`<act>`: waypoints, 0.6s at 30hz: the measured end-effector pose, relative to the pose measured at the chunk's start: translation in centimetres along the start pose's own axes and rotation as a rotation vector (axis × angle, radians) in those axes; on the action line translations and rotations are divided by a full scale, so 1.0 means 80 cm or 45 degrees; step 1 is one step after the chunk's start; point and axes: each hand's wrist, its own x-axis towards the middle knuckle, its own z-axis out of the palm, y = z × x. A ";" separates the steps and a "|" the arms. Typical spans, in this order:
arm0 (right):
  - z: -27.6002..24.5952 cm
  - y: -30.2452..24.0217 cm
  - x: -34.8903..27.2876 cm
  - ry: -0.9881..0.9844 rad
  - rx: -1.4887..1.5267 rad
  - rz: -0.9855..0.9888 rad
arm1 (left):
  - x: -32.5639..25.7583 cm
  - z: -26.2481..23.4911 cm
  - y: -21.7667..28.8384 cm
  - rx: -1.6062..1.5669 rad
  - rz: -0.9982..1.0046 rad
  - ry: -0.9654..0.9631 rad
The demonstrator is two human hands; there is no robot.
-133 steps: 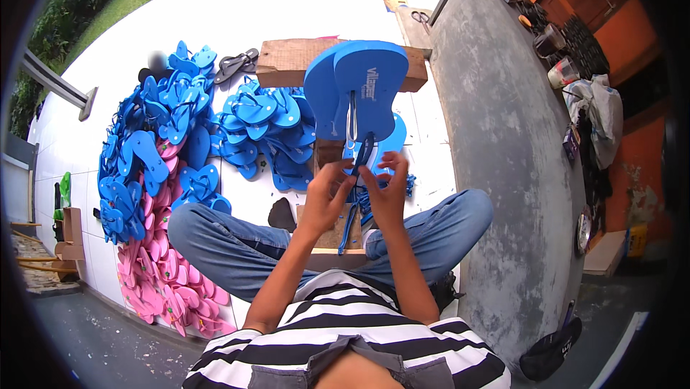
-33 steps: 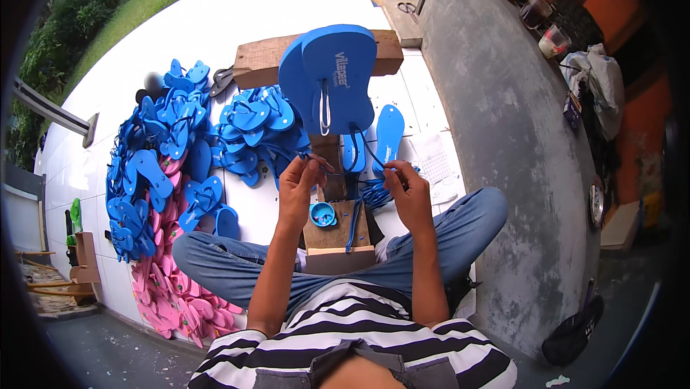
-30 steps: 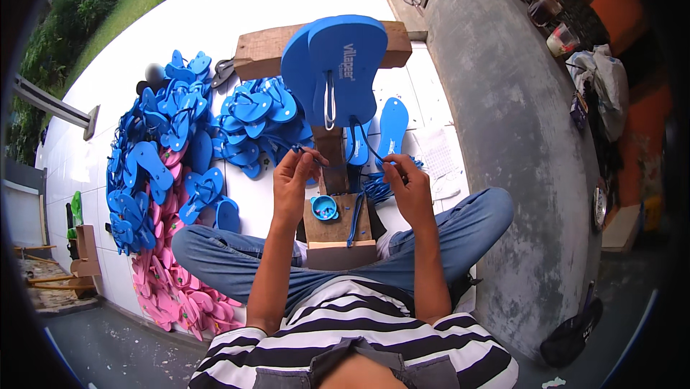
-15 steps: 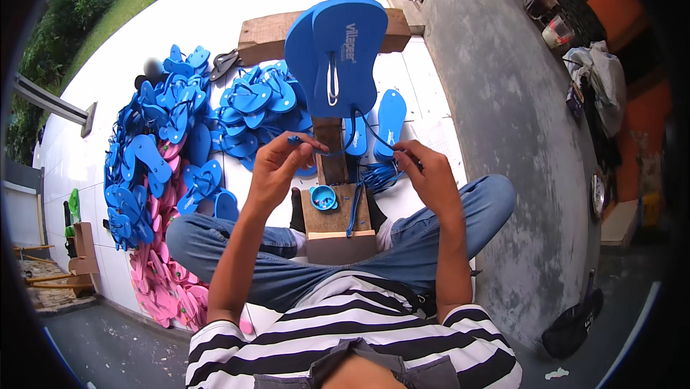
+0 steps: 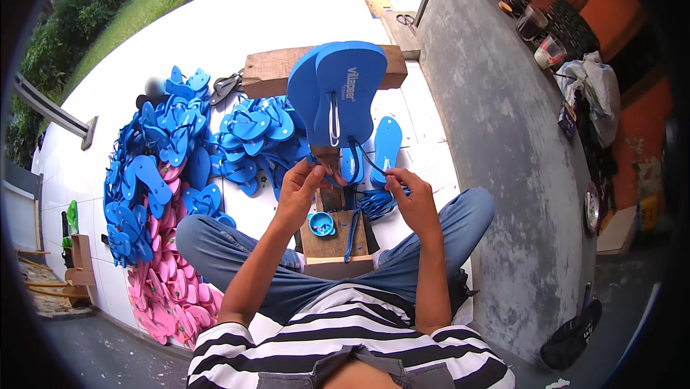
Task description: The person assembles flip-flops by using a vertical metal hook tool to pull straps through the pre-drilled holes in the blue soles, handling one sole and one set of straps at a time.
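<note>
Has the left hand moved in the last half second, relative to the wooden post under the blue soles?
Yes. The left hand has moved right, toward the wooden post, and its fingers now touch the post's top.

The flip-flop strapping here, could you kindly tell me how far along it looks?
Done: a big heap of strapped blue flip-flops on the left, with pink ones below it. In hand: the left hand and right hand work a blue strap at the blue soles standing on the wooden jig. Left: loose straps and a bare sole by the jig.
</note>
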 end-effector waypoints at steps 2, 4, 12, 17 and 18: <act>0.007 -0.002 -0.002 0.019 0.032 0.031 | -0.001 0.002 -0.006 -0.011 0.020 0.038; 0.010 -0.009 -0.004 0.055 -0.002 -0.034 | -0.001 0.006 -0.010 -0.027 0.028 0.088; 0.015 -0.055 -0.003 0.433 -0.457 -0.166 | -0.005 0.030 -0.020 -0.083 0.042 0.218; 0.003 -0.110 0.004 0.205 0.136 -0.144 | -0.008 0.048 -0.001 0.066 0.109 0.174; 0.005 -0.115 0.009 0.088 0.447 -0.120 | -0.007 0.053 0.002 0.039 0.113 0.158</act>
